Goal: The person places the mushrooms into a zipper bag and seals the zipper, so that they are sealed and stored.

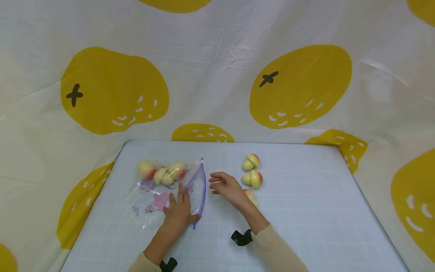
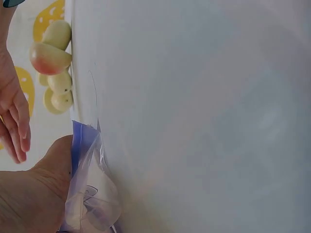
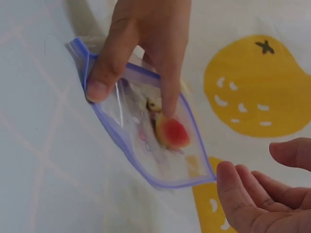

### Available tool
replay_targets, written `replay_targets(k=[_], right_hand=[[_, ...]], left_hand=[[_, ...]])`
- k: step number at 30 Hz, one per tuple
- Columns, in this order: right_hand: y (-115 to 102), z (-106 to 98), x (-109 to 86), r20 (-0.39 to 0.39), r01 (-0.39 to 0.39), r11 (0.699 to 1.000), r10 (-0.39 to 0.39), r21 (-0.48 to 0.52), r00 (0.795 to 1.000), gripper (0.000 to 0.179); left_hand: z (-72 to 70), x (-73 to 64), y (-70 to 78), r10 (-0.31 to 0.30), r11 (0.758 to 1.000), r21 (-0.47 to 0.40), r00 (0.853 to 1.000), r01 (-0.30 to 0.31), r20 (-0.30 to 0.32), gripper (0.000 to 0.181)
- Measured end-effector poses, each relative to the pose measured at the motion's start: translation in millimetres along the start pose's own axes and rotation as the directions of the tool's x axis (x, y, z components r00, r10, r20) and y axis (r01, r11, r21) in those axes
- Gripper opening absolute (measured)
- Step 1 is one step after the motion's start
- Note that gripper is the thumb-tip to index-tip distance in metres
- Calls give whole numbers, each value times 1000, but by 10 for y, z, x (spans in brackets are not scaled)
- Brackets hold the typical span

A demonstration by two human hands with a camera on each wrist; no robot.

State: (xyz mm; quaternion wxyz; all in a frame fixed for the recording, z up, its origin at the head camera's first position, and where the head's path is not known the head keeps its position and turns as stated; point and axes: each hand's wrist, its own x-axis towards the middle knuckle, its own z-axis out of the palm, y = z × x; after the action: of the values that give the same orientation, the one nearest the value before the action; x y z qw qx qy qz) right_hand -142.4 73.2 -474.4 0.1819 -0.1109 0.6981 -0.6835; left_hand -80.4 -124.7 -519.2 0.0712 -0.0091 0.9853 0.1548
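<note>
A clear zip bag [image 1: 161,202] with a purple seal and a pink printed picture lies on the table's left side. Several cream-yellow, red-tinged mushroom-shaped pieces [image 1: 147,170] are inside its far part. My left hand [image 1: 179,211] rests on the bag near its mouth, fingers spread. In the right wrist view, its thumb [image 3: 99,87] presses one edge of the parted purple seal [image 3: 119,138]. My right hand [image 1: 229,189] hovers just right of the mouth, holding nothing, its fingers loosely bent. Three similar mushroom-shaped pieces [image 1: 252,179] lie beyond it, the nearest partly hidden by my right arm.
A pale checked cloth covers the table [image 1: 323,204]. Behind it hangs a white curtain [image 1: 210,83] with big yellow fruit prints. Dark wrist-worn camera mounts [image 1: 242,238] stick out by both sleeves.
</note>
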Motion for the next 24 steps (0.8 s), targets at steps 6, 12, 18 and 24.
replay_targets(k=[6, 12, 18, 24], right_hand=[[-49, -138, -74, -33, 10, 1000, -11, -19, 999, 38], [-100, -288, -141, -57, 42, 999, -43, -14, 997, 36], [-179, -440, -245, -90, 59, 998, -61, -21, 994, 36], [-217, -592, -336, -120, 72, 996, -79, -60, 990, 36]], left_hand=[[-46, -14, 24, -19, 1000, -19, 1000, 20, 23, 106], [-60, -27, 23, -5, 1000, -20, 1000, 5, 15, 105], [-40, -25, -17, 16, 1000, -27, 1000, -16, 4, 105], [-22, -9, -37, 24, 999, -27, 1000, -24, 1, 106]])
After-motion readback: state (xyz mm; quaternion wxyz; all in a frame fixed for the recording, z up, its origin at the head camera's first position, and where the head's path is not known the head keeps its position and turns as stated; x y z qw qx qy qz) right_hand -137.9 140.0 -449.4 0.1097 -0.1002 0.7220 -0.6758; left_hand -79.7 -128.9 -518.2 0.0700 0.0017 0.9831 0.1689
